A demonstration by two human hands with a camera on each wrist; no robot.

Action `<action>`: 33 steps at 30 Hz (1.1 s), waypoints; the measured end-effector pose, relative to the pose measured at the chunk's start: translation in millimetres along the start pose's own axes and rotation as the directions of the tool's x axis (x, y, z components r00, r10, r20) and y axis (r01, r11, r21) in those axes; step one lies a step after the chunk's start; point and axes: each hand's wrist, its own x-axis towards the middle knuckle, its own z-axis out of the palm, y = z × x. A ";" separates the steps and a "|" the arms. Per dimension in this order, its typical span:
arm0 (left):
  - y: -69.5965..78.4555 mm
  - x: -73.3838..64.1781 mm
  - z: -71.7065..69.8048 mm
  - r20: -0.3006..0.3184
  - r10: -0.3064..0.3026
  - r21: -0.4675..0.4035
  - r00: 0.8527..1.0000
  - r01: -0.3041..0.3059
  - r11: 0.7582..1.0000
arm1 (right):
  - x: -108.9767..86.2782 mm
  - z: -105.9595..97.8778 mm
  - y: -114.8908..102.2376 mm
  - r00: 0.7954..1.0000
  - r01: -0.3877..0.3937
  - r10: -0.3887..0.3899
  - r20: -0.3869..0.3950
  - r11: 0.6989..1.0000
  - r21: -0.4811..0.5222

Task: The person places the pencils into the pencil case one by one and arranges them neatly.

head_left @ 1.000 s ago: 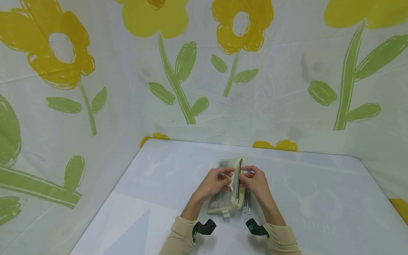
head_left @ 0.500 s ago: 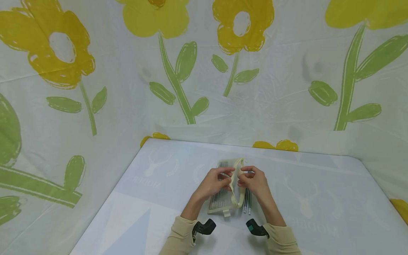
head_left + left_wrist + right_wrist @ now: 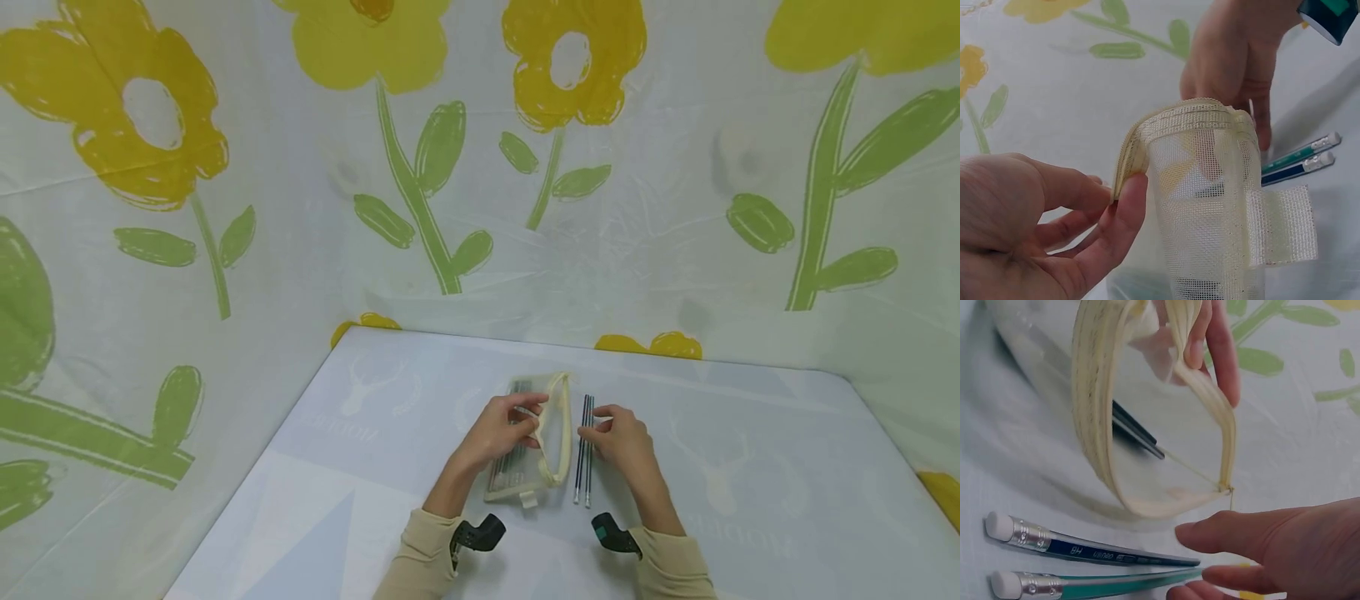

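A cream mesh pencil case (image 3: 1207, 219) lies on the table with its zipped mouth spread wide. My left hand (image 3: 491, 433) pinches one side of that mouth between thumb and fingers. Dark pencils (image 3: 1135, 428) show inside it in the right wrist view. Just right of the case lie a dark blue pencil (image 3: 1116, 553) and a green pencil (image 3: 1110, 587), side by side, white erasers toward me. Over these two is my right hand (image 3: 626, 437), its thumb and fingers apart and the fingertips right at the pencils.
A fabric tab (image 3: 1285, 225) sticks out from the near end of the case. The pale table (image 3: 750, 467) carries faint deer prints. A flower-printed curtain (image 3: 645, 250) stands behind and to the left. Black wrist cameras (image 3: 480, 533) sit on both wrists.
A dark pencil held upright at the case mouth has gone down into the case. My right hand has left the mouth and moved right to the two loose pencils. The left hand keeps its pinch.
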 end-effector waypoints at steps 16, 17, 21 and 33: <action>-1.6 -0.8 -7.9 -0.002 -0.001 -0.037 1.000 0.001 0.999 | 0.4 15.2 1.7 0.995 0.037 -0.051 -0.091 0.988 -0.150; -1.7 -0.7 -7.7 -0.002 -0.002 -0.035 1.000 0.002 0.999 | 0.9 16.1 1.5 0.994 0.039 -0.053 -0.093 0.988 -0.147; -1.6 0.3 -6.3 -0.007 -0.010 -0.027 1.000 0.010 1.000 | 2.6 18.5 0.4 0.994 0.039 -0.051 -0.096 0.992 -0.123; -2.1 -0.1 -4.9 0.000 -0.010 -0.035 1.000 0.010 0.999 | 0.8 20.0 1.8 0.989 0.051 -0.065 -0.130 0.993 -0.104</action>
